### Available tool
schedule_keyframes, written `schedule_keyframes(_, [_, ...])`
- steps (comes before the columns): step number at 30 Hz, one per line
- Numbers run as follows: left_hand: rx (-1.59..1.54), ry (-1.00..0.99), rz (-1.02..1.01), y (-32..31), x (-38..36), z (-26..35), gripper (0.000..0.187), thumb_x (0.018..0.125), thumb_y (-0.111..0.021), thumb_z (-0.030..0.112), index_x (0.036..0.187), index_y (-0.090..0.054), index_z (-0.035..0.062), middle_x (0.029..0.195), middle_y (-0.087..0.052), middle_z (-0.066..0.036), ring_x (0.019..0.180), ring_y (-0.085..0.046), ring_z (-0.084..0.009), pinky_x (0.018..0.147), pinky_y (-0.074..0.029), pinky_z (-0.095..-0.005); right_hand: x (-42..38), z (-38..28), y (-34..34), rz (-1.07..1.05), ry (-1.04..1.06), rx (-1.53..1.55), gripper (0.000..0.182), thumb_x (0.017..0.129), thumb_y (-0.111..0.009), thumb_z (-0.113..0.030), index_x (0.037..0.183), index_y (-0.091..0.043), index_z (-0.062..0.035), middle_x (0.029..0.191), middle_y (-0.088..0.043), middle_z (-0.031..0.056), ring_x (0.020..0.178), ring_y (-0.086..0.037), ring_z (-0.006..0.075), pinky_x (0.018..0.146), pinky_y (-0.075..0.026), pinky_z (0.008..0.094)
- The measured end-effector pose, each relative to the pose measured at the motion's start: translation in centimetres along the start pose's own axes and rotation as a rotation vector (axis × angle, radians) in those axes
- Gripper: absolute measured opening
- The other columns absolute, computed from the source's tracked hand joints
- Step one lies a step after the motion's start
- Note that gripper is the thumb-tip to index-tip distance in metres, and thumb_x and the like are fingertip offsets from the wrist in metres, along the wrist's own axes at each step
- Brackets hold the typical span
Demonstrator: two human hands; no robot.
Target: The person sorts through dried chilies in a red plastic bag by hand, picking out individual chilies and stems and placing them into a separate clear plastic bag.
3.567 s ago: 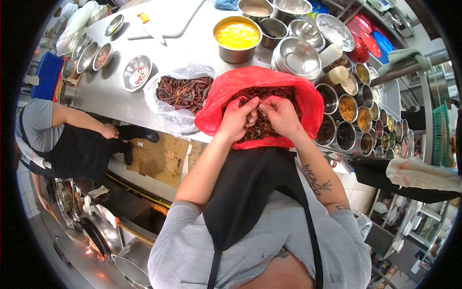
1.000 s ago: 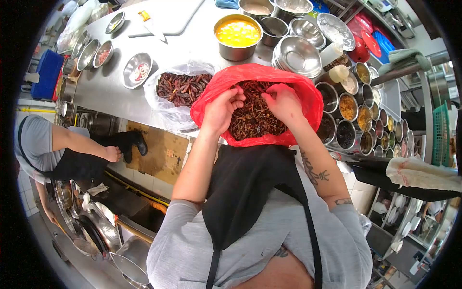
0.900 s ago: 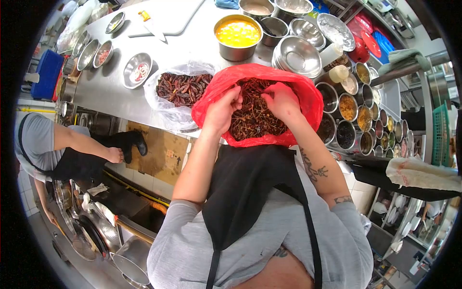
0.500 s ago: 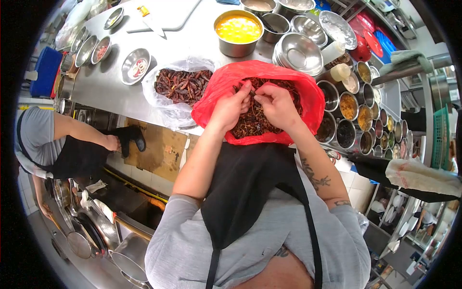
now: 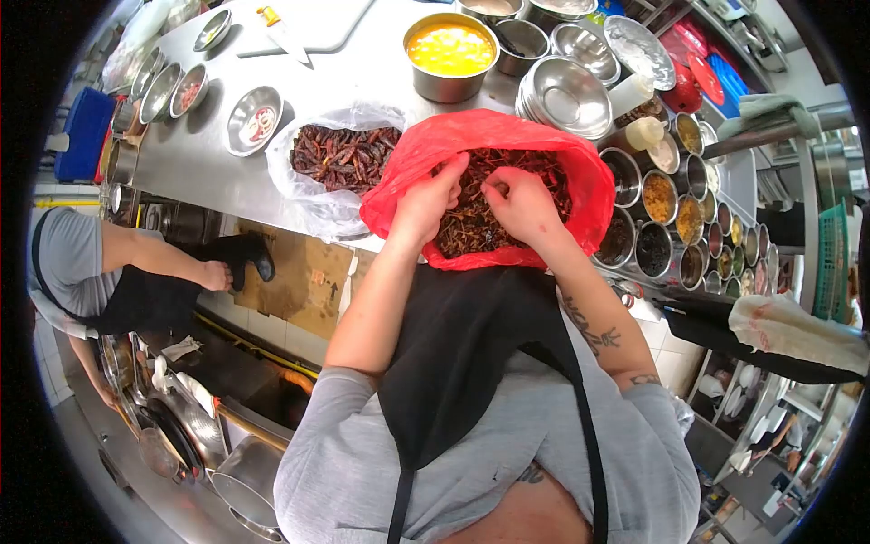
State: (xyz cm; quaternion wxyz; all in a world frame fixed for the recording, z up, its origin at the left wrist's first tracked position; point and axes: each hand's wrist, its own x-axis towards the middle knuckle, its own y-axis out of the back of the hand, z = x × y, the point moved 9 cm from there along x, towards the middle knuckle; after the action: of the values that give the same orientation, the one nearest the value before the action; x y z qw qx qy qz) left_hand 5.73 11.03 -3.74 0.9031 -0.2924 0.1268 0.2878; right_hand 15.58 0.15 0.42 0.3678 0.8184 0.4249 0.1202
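Observation:
A red plastic bag (image 5: 435, 136) lies rolled open on the steel table, filled with dark, stringy dried bits (image 5: 480, 227) that look like chilli stems and dried chillies. Over its left side is my left hand (image 5: 433, 201), fingers curled in and thumb pointing up; what it holds is hidden. My right hand (image 5: 526, 204) is closed in a pinch above the bag's middle, and whatever is between the fingertips is too small to make out. Left of the red bag, a clear plastic bag (image 5: 304, 204) holds whole dark-red dried chillies (image 5: 340, 156).
A pot of yellow liquid (image 5: 450, 86) and stacked steel bowls (image 5: 566, 100) stand behind. Tins of seasonings (image 5: 659, 198) crowd the right. Small bowls (image 5: 253, 121) and a knife (image 5: 286, 38) on a white board sit at left. Another person (image 5: 136, 263) works at the left.
My hands have moved apart; they were together over the red bag, and my right hand is now slightly lower and farther right. The other person's hand at lower left has shifted slightly.

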Motion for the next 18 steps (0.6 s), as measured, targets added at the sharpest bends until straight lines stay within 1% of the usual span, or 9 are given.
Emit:
schedule_keyframes(3, [0.257, -0.105, -0.01, -2.0, -0.8, 1.8, 0.028, 0.096, -0.067, 0.034, 0.083, -0.064, 0.0096, 0.074, -0.056, 0.004, 0.062, -0.048, -0.0063, 0.057, -0.037, -0.0235, -0.5, -2.2, 1.1, 0.039, 0.155, 0.064, 0.01, 0.087, -0.064, -0.01, 0.091, -0.07, -0.0035, 0.089, -0.07, 0.0161, 0.084, -0.07, 0.0311, 0.077, -0.054, 0.0403])
schedule_keyframes(4, [0.236, -0.053, -0.032, -1.9, -0.7, 1.0, 0.027, 0.098, -0.065, 0.033, 0.088, -0.064, 0.0075, 0.072, -0.052, 0.004, 0.06, -0.043, -0.0054, 0.054, -0.033, -0.0227, -0.5, -1.7, 0.9, 0.032, 0.138, 0.223, 0.008, 0.088, -0.065, -0.008, 0.091, -0.069, -0.0025, 0.088, -0.07, 0.0138, 0.081, -0.069, 0.0261, 0.075, -0.054, 0.0368])
schedule_keyframes(7, [-0.188, 0.104, -0.178, -2.8, -0.5, -0.3, 0.025, 0.1, -0.062, 0.031, 0.094, -0.063, 0.0065, 0.072, -0.049, 0.004, 0.061, -0.039, -0.0055, 0.053, -0.032, -0.0224, -0.4, -1.0, 0.5, 0.034, 0.104, 0.607, 0.004, 0.09, -0.066, -0.002, 0.092, -0.067, 0.0001, 0.085, -0.069, 0.007, 0.077, -0.065, 0.0128, 0.071, -0.051, 0.0275])
schedule_keyframes(9, [-0.273, 0.07, -0.183, -3.5, -0.5, 0.0, 0.024, 0.101, -0.06, 0.03, 0.095, -0.062, 0.0061, 0.072, -0.048, 0.004, 0.061, -0.039, -0.0062, 0.054, -0.033, -0.0224, -0.7, -1.4, 1.2, 0.065, 0.107, 0.74, 0.003, 0.092, -0.066, -0.001, 0.093, -0.067, 0.0014, 0.084, -0.068, 0.0025, 0.077, -0.06, 0.006, 0.068, -0.048, 0.0227])
schedule_keyframes(13, [-0.425, 0.066, -0.203, -3.3, -0.1, -0.4, 0.023, 0.101, -0.06, 0.029, 0.094, -0.061, 0.0068, 0.074, -0.051, 0.003, 0.063, -0.043, -0.0071, 0.054, -0.035, -0.0223, -0.7, 0.4, 0.9, 0.032, -0.006, 0.988, 0.007, 0.094, -0.065, -0.004, 0.099, -0.067, 0.0011, 0.086, -0.068, 0.0009, 0.078, -0.061, 0.006, 0.068, -0.049, 0.0232])
schedule_keyframes(14, [-0.383, 0.086, -0.159, -2.8, 0.0, -0.7, 0.022, 0.101, -0.06, 0.028, 0.094, -0.061, 0.007, 0.075, -0.052, 0.002, 0.064, -0.045, -0.0075, 0.055, -0.036, -0.0227, -0.5, 1.4, 0.8, 0.042, -0.064, 0.885, 0.012, 0.091, -0.067, -0.003, 0.103, -0.067, 0.0002, 0.088, -0.07, 0.0046, 0.075, -0.063, 0.01, 0.069, -0.051, 0.0261])
schedule_keyframes(16, [-0.297, 0.13, -0.073, -2.0, -0.4, -1.1, 0.02, 0.1, -0.061, 0.026, 0.093, -0.06, 0.0073, 0.077, -0.055, 0.001, 0.066, -0.049, -0.0085, 0.056, -0.038, -0.0234, -1.0, 0.4, 2.6, 0.112, 0.022, 0.494, 0.018, 0.086, -0.068, 0.0, 0.104, -0.068, -0.0028, 0.091, -0.069, 0.0079, 0.078, -0.065, 0.0173, 0.071, -0.052, 0.031])
schedule_keyframes(17, [-0.225, 0.081, -0.053, -1.7, -0.5, -0.7, 0.02, 0.1, -0.062, 0.026, 0.092, -0.061, 0.0074, 0.077, -0.056, 0.0, 0.066, -0.05, -0.0087, 0.056, -0.039, -0.0239, -1.3, -0.1, 3.2, 0.142, 0.063, 0.299, 0.022, 0.084, -0.068, 0.001, 0.105, -0.068, -0.0043, 0.093, -0.068, 0.0096, 0.08, -0.067, 0.0209, 0.072, -0.053, 0.0335])
schedule_keyframes(18, [-0.153, 0.03, -0.031, -1.5, -0.6, -0.2, 0.02, 0.099, -0.063, 0.025, 0.091, -0.061, 0.0075, 0.076, -0.057, 0.0, 0.066, -0.051, -0.009, 0.056, -0.039, -0.0243, -1.6, -0.2, 2.5, 0.051, 0.151, 0.215, 0.024, 0.082, -0.067, 0.0, 0.106, -0.069, -0.0061, 0.094, -0.067, 0.0109, 0.083, -0.066, 0.0245, 0.074, -0.053, 0.0359])
